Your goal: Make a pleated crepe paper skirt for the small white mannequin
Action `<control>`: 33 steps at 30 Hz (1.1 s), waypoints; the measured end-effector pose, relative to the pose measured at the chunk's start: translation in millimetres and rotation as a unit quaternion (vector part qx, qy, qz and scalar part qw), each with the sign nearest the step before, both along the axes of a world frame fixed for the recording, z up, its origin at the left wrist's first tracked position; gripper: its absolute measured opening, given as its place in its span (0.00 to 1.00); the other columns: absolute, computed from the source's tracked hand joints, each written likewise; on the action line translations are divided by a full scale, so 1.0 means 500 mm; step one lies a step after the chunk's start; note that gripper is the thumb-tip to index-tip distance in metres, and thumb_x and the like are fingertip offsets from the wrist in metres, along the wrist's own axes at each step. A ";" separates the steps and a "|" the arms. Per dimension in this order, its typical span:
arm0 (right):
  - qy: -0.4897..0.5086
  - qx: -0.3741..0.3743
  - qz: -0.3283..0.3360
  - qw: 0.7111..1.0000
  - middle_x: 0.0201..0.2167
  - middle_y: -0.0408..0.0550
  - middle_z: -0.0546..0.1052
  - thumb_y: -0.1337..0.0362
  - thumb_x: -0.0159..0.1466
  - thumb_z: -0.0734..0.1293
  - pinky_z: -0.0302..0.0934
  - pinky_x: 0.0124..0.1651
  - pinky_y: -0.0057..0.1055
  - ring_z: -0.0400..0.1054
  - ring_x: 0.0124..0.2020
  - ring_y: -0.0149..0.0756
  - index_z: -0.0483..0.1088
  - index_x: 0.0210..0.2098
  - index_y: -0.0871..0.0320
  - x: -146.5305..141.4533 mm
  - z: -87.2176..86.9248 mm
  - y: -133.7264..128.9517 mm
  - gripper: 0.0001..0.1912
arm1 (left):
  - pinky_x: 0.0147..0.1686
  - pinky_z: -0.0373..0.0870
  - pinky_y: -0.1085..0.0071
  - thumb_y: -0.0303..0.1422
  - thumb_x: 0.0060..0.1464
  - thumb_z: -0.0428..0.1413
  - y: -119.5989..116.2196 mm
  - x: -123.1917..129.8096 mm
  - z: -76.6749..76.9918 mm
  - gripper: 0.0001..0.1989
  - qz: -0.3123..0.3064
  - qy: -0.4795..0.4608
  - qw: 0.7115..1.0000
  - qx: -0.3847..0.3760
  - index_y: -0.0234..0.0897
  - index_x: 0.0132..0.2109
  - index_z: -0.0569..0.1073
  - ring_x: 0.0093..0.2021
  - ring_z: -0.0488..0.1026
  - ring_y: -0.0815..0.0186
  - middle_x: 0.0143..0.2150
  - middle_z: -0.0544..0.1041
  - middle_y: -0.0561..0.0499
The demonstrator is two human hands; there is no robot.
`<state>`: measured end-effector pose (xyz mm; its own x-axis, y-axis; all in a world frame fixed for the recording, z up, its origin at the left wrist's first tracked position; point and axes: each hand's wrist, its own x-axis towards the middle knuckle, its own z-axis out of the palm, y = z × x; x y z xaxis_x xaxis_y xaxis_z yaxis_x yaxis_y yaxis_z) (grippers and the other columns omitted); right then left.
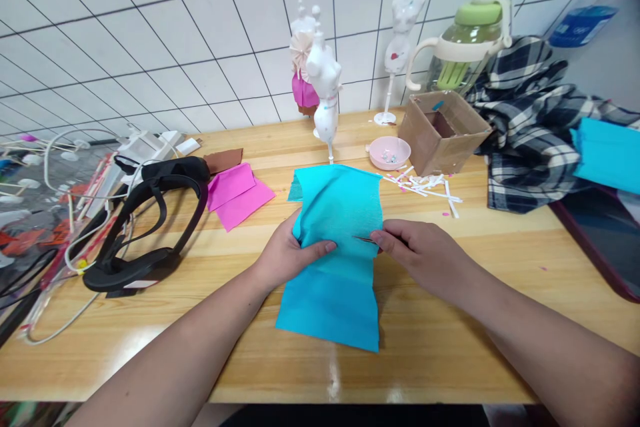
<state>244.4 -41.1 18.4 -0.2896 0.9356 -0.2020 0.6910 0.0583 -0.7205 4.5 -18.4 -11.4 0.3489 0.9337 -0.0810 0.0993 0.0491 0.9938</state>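
A bright blue sheet of crepe paper [340,207] is held up over the table, its lower part hanging toward the front edge. My left hand [295,250] pinches its left side, the thumb lying on top and the fingers hidden behind. At the right edge, my right hand [407,250] is closed on small scissors [365,239]; only the thin metal blades show, lying across the paper, and the handles are covered by my fingers. Just behind the paper stands a white mini dress form [325,80].
Pink paper pieces [240,197] and a black head-strap device [150,233] lie left. Behind are a pink dish [390,153], white paper strips [425,183], a cardboard box [443,133] and a green-lidded jug [463,47]. A plaid cloth [530,127] and more blue paper [607,153] are right.
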 end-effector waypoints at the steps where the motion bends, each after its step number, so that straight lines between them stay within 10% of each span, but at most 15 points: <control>1: -0.002 0.000 -0.001 1.000 0.24 0.41 0.72 0.45 0.68 0.55 0.48 0.30 0.31 0.64 0.28 0.34 0.67 0.27 0.55 0.000 0.000 0.000 0.24 | 0.47 0.77 0.59 0.37 0.46 0.68 0.000 0.000 0.000 0.31 0.000 0.003 1.000 0.002 0.38 0.56 0.69 0.51 0.77 0.51 0.54 0.78 0.44; 33: -0.002 0.019 0.002 1.000 0.22 0.41 0.70 0.45 0.70 0.54 0.46 0.29 0.30 0.62 0.26 0.33 0.61 0.25 0.56 -0.019 -0.007 -0.010 0.25 | 0.48 0.75 0.57 0.41 0.46 0.67 -0.005 0.006 0.007 0.33 -0.004 0.046 0.999 0.023 0.39 0.58 0.68 0.52 0.76 0.49 0.50 0.80 0.46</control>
<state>234.9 -46.2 15.1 -0.2924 0.9417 -0.1666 0.6932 0.0887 -0.7153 7.3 -21.0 -7.7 0.3502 0.9340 -0.0703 0.1914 0.0021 0.9815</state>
